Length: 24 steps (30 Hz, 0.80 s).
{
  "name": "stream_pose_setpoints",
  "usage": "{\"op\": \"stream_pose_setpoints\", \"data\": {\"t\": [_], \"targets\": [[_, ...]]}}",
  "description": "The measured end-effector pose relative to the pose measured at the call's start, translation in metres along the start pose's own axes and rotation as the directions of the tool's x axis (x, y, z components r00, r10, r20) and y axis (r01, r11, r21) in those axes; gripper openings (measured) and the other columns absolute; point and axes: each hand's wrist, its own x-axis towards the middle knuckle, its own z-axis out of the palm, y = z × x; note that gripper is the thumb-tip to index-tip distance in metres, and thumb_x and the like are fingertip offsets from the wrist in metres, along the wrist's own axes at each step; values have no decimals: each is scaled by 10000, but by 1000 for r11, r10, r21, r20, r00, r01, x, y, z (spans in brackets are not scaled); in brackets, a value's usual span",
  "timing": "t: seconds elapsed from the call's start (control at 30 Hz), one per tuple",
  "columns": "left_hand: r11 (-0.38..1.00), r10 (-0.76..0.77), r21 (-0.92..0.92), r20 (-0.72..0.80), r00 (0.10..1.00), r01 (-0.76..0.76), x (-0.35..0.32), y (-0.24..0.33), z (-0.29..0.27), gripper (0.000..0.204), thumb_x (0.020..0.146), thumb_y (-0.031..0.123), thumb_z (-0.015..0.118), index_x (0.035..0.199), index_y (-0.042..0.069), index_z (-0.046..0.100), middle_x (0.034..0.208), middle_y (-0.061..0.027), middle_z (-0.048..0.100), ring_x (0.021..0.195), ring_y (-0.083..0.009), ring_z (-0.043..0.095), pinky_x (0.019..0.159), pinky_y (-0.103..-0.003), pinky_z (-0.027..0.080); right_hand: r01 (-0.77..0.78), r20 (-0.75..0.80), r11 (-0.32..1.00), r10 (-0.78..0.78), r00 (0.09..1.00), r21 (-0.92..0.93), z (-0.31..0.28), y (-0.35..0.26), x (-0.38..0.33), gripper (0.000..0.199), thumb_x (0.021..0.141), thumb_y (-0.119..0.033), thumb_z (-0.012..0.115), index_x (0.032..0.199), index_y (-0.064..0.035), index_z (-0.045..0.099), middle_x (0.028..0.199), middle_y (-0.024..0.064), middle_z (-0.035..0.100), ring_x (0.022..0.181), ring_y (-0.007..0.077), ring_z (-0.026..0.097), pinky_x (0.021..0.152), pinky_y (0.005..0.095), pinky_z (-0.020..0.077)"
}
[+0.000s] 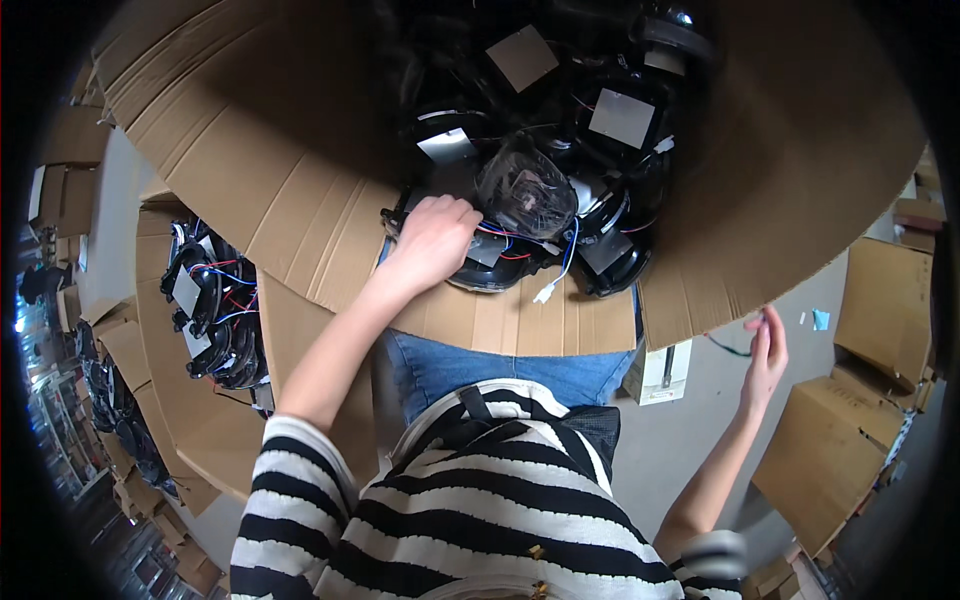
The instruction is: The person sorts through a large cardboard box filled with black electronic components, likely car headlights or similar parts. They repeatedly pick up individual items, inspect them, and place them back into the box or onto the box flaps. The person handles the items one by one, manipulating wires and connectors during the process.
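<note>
My left hand [436, 240] curls at a black plastic housing [488, 278] by the near edge of the brown cardboard box [480, 325]; right hand [768, 358] half-open beside a dark wire [729, 348]; grips unclear. Lifting could snag blue leads [573, 245].

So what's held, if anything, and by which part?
Left hand is on a black unit; any grip is hidden. Right hand seemingly holds a thin dark strand; where along it is unclear.
</note>
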Motion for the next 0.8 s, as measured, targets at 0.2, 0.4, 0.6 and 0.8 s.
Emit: {"op": "stream_pose_setpoints", "data": {"t": [0.2,0.4,0.6,0.8], "targets": [[966,-19,225,544,839,-124,34,-33,61,135,687,108,516,766,78,621,834,-104,602,815,-247,556,750,-342,394,-189,201,970,157,967,152,7,0,-74,315,857,-83,420,1158,8,403,760,7,565,551,14,332,509,153,270],[962,68,-272,331,941,26,28,-24,23,166,780,165,506,791,27,598,780,-121,601,729,-233,581,646,-349,454,-483,576,860,314,754,163,10,-35,-103,234,823,-27,453,1055,1,427,778,55,618,600,26,446,556,162,337],[-156,-393,-955,296,871,254,-2,49,-25,210,889,134,386,964,-33,490,700,-21,492,625,-91,493,653,-223,418,-382,751,924,227,619,35,40,-54,-104,76,770,-24,518,841,-1,536,653,55,606,578,62,495,513,203,382],[-420,-456,-901,316,832,112,-22,87,-17,309,923,183,267,1087,-28,423,675,-19,436,506,-54,324,635,-251,376,-120,750,986,-8,662,117,60,-84,-95,68,744,-58,559,797,-17,568,623,47,513,508,113,434,479,243,353]]}}
